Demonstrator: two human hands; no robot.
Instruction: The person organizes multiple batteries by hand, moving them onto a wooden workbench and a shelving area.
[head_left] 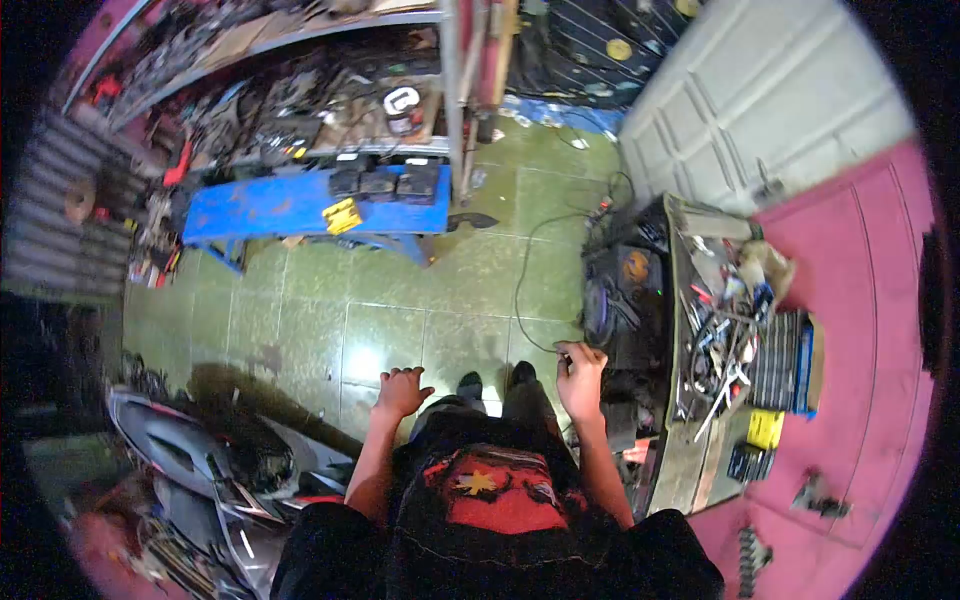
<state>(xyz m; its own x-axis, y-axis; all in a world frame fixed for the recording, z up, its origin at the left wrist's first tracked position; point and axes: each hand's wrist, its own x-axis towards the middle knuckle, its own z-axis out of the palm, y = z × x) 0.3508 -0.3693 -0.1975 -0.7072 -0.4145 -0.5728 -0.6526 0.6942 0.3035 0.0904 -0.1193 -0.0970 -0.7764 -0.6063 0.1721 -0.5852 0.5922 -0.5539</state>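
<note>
So, far left there's a motorbike [205, 510] parked close in, down by the left arm. Behind it, further up, a blue bench [260, 208] sits in front of loaded shelves [425, 146], with a yellow box [342, 216] and some black boxes [380, 184] on top.

Left hand [403, 392] is out over the floor [385, 335], back up, fingers loosely spread, nothing in it that I can see. Between the hands you get the shoes [470, 385], side by side.

The cord [517, 300] loops across the tiles from near the workbench and ends up right at the fingertips of the right hand [580, 378]. That hand is half curled, pretty narrow, but I honestly can't tell if it's pinching the cord or just in front of it. My read: handling the cord is the step at hand, if anything is. A proper grip would call for closing thumb and fingers on it, and the free loop wants keeping clear of the feet.

Just right of that hand, a dark machine [625, 290] and the workbench [682, 470] with its messy tool pile [715, 350] crowd the elbow room. White door [700, 110] behind.
</note>
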